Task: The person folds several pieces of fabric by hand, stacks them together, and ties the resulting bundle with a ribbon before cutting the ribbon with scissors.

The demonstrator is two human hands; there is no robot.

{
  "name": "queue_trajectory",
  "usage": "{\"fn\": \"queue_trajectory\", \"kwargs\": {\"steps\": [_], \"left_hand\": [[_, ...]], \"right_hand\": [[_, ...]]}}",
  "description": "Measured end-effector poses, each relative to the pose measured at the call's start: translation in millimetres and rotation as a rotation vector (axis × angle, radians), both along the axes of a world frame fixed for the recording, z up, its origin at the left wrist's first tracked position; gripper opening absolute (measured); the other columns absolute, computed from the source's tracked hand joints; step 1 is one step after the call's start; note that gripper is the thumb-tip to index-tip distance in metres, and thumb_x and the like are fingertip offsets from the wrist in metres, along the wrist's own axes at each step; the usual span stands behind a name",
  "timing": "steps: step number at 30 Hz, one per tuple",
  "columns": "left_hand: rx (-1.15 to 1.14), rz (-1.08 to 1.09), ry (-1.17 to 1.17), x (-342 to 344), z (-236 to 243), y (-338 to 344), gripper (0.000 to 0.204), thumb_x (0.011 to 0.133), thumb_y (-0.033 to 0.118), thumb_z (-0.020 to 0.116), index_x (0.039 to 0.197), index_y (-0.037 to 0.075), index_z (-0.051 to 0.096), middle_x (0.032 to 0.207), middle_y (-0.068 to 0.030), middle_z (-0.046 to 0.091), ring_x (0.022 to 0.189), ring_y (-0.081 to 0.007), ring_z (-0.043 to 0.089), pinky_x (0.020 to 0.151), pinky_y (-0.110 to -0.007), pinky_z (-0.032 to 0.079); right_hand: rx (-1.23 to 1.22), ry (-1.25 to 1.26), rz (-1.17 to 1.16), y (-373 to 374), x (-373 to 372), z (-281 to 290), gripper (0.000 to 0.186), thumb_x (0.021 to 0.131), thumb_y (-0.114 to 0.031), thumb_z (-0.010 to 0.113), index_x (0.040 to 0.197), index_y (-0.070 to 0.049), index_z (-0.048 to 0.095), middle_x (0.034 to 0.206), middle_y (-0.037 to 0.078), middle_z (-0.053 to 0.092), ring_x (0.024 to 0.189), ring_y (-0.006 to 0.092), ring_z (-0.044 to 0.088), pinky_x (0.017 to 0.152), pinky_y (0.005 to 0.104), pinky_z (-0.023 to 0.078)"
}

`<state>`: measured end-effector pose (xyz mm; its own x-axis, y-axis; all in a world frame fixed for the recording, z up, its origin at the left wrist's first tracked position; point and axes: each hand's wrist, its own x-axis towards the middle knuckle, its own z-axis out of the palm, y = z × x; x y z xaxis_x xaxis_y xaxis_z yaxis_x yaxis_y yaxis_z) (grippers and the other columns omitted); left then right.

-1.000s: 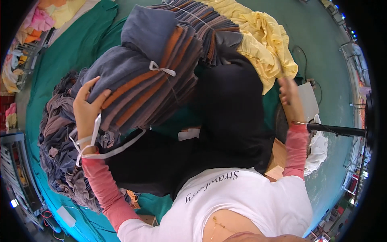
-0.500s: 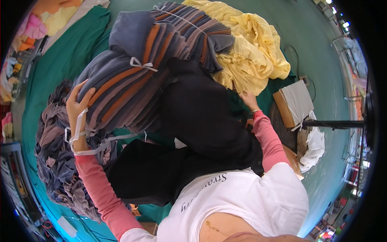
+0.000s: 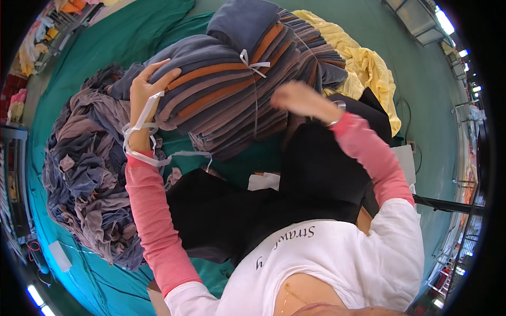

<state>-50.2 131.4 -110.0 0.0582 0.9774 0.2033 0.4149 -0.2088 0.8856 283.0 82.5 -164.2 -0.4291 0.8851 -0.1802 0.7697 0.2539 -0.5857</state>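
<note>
While the left hand (image 3: pixel 145 95) grasps the left end of a tied bundle of folded cloths (image 3: pixel 211 79), its thumb and fingers spread with slate-blue fabric between them, the right hand (image 3: pixel 300 99) hangs at the bundle's right side, its fingers partly curled and too blurred to tell whether they hold or touch anything. The bundle lies in front of the person, over a green ground sheet (image 3: pixel 113 52), and looks thick, soft and matte: slate-blue on top, then many rounded folds in dusty mauve-brown and grey-blue, with a few rust-orange layers running through like stripes. A white tie (image 3: pixel 253 66) cinches it near the middle — its bow sits on the upper folds — so that the cloth bulges on both sides. Beyond its right end lies a second banded stack (image 3: pixel 319 45) in similar colours, with crumpled yellow fabric (image 3: pixel 369 66) beside it. To the left, a loose heap of grey and mauve cloth (image 3: pixel 87 179) spreads over the sheet. White ribbon (image 3: pixel 141 126) loops around the left wrist, one length trailing toward the black trousers (image 3: pixel 327 163); a bracelet (image 3: pixel 339 108) circles the right wrist.
</note>
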Motion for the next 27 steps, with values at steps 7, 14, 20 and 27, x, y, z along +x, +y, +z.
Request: {"fn": "queue_trajectory", "kwargs": {"steps": [7, 14, 20, 27], "left_hand": [[0.081, 0.006, -0.273, -1, -19, 7, 0.037, 0.081, 0.029, 0.062, 0.104, 0.0, 0.063, 0.092, -0.0105, 0.064, 0.08, -0.0149, 0.06, 0.07, -0.023, 0.046], [-0.591, 0.344, -0.47, -41, -301, -53, 0.04, 0.088, 0.046, 0.043, 0.099, 0.01, 0.057, 0.082, -0.0022, 0.059, 0.065, -0.0132, 0.05, 0.059, -0.029, 0.041], [-1.321, 0.195, -0.937, -4, -317, -83, 0.048, 0.084, 0.063, 0.032, 0.082, 0.021, 0.055, 0.064, 0.0009, 0.051, 0.037, -0.0118, 0.024, 0.038, -0.024, 0.02], [-1.332, 0.575, -1.368, 19, -306, -123, 0.04, 0.083, 0.054, 0.041, 0.081, 0.017, 0.055, 0.057, -0.0007, 0.044, 0.037, -0.0123, 0.023, 0.039, -0.023, 0.019]], "right_hand": [[-0.041, 0.454, -0.28, -22, -42, -150, 0.042, 0.075, -0.028, 0.066, 0.092, 0.005, 0.047, 0.082, 0.021, 0.057, 0.079, 0.034, 0.057, 0.071, 0.0372, 0.044], [-0.074, 0.674, -0.137, -22, -70, -143, 0.039, 0.073, -0.006, 0.067, 0.097, -0.004, 0.036, 0.068, 0.006, 0.042, 0.062, 0.0169, 0.048, 0.058, 0.0295, 0.04], [0.108, 0.665, -0.098, -10, -102, -118, 0.033, 0.074, -0.013, 0.066, 0.082, -0.005, 0.034, 0.068, 0.008, 0.037, 0.059, 0.0195, 0.04, 0.056, 0.0309, 0.036], [0.046, 0.726, -0.058, -20, -132, -58, 0.025, 0.063, -0.011, 0.061, 0.064, -0.004, 0.037, 0.056, 0.012, 0.041, 0.051, 0.0287, 0.044, 0.049, 0.0367, 0.033]]}}
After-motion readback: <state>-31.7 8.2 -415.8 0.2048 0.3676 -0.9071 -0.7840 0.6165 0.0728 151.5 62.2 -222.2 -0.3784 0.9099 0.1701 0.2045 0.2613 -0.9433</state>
